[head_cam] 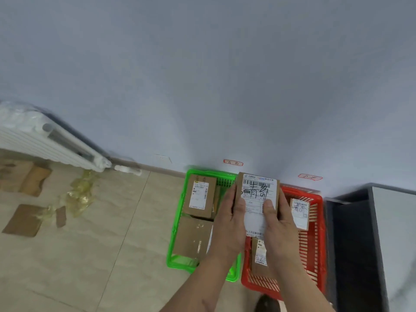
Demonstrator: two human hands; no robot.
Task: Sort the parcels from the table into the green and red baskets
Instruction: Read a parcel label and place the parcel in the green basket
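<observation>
Parcel (258, 194) is gripped by left hand (231, 224) and right hand (280, 224), label read. Next: drop needed into green basket (177, 221) at 9 o'clock or red basket (318, 233) at 3.

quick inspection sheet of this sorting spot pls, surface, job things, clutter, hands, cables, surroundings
surface: beige tiled floor; grey table edge at right.
job's things: brown cardboard parcel with white barcode label held up over the gap between the baskets; green plastic basket holds brown parcels, one labelled; red plastic basket holds labelled parcels, one leaning on its right wall.
clutter: cardboard scraps and crumpled yellowish tape on the floor at left.
hands: left hand and right hand each grip the held parcel, thumbs on its label.
cables: nothing seen.
surroundings: pale wall with two red-outlined tags; white radiator.
</observation>
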